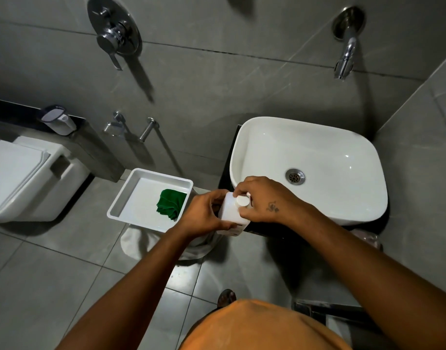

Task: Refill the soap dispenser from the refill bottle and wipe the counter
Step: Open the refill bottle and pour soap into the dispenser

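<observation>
Both hands meet in the middle of the frame, on a white bottle [233, 213]. The left hand [204, 213] wraps around the bottle's left side, fingers curled on it, thumb low near the bottom edge. The right hand [262, 200] comes in from the right & sits on top, fingertips pinching the round white cap [242, 201]. The cap is on the bottle. Can't tell if this is the refill bottle or the dispenser; no label shows. The bottle is held up, just in front of the near-left edge of the white sink [317, 137], above the dark counter [224, 178] edge.

Left of the hands sits a white tray [120, 203], on top of something white & round on the floor. In the tray's right part lies a bunched green cloth [170, 203], very near the left hand but not touching it.

The sink fills the mid-right of the frame, w/ a metal drain [295, 176] in its bowl. Above it, upper right, a shiny tap [345, 56] sticks out of the grey tile wall. Upper left of center is a round shower knob plate [114, 29]. Far left is a white toilet [27, 178], lid down. At the bottom is the person's orange shirt [262, 327], w/ grey floor tiles around.
</observation>
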Motion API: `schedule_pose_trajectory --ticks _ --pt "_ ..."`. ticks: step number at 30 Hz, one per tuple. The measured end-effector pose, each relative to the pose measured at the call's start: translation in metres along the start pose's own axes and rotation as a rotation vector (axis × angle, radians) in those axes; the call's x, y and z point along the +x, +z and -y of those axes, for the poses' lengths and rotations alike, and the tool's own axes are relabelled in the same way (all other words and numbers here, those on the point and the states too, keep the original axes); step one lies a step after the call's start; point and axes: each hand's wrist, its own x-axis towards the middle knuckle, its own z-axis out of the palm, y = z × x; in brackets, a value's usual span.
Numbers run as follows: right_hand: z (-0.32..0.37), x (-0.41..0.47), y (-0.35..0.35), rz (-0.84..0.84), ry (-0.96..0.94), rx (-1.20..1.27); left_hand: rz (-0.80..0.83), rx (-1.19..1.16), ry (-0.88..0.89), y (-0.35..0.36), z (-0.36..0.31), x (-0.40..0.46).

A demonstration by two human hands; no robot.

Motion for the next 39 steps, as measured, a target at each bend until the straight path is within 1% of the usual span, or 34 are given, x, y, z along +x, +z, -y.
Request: schedule_pose_trajectory --ticks 2,5,9,12,14,16,19,20,24,26,30,34,37,39 --pt "0.002 -0.003 -0.001 0.056 -0.039 0.01 -0.004 0.01 0.004 0.001 -0.002 0.0" --pt "-0.001 -0.002 -0.003 -0.01 0.016 -0.028 -0.014 0.007 -0.002 0.001 -0.004 0.001" --pt "0.001 -0.002 -0.003 0.081 -0.052 0.01 -0.009 0.017 -0.007 0.001 -0.002 0.001" --pt "-0.001 0.001 -0.004 0.006 0.026 -0.045 -0.006 0.008 -0.017 0.001 -0.002 0.001" --pt "-0.003 0.002 -0.003 0.037 -0.01 -0.061 0.0 0.011 -0.02 0.002 -0.002 0.001" --pt "-0.001 0.001 -0.003 0.081 -0.049 -0.013 0.002 0.007 -0.026 0.001 -0.001 0.001" --pt "-0.001 0.004 -0.003 0.005 0.03 -0.077 -0.001 0.008 -0.03 0.0 0.002 0.001" --pt "-0.001 0.006 -0.003 0.013 0.039 -0.108 0.0 0.014 -0.03 0.0 0.003 0.002" --pt "0.002 0.006 -0.009 0.169 -0.075 -0.104 0.007 0.034 -0.028 -0.001 0.008 0.003" --pt "0.001 0.004 -0.009 0.138 -0.088 -0.122 0.003 0.036 -0.02 0.0 0.01 0.003" --pt "0.003 0.012 -0.009 0.117 -0.007 -0.226 0.005 0.032 -0.006 -0.002 0.009 0.002" --pt "0.005 0.012 -0.013 0.16 -0.126 -0.216 0.015 0.035 -0.03 -0.001 0.013 0.001" --pt "-0.002 0.01 -0.016 0.05 -0.141 -0.085 0.002 0.045 -0.051 -0.002 0.016 0.0" --pt "-0.012 0.007 -0.01 -0.107 -0.061 0.059 -0.001 0.056 -0.054 -0.004 0.019 -0.003"
